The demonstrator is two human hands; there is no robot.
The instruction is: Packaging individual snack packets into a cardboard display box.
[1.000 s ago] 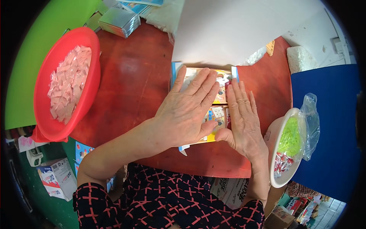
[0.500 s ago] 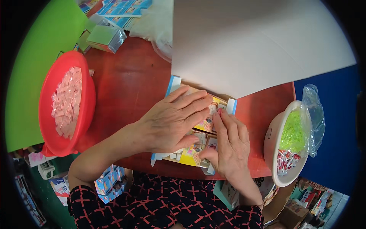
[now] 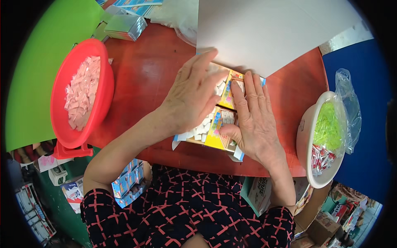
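Note:
An open cardboard box [image 3: 239,153] with blue edges lies on the table in front of me, its big white lid [image 3: 256,33] raised at the far side. Inside are small white block-like pieces [image 3: 198,134] and yellow printed packs [image 3: 215,133], in a near and a far section. My left hand [image 3: 188,93] is over the box's left part, fingers spread and holding nothing; it hides part of the contents. Flat across the right side, my right hand [image 3: 255,120] rests its fingers on the far yellow pack, thumb out over the near one.
A red basin [image 3: 108,95] of pink wrapped pieces stands left on the red table [image 3: 144,62]. To the right is a white basin [image 3: 304,128] with green shreds, red-and-white sachets and a clear bag [image 3: 349,107]. Clear plastic cases [image 3: 124,27] sit at the back left.
My left hand has lifted and tilted, uncovering more white pieces. The right hand has straightened flatter along the box's right side. The whole view has shifted slightly.

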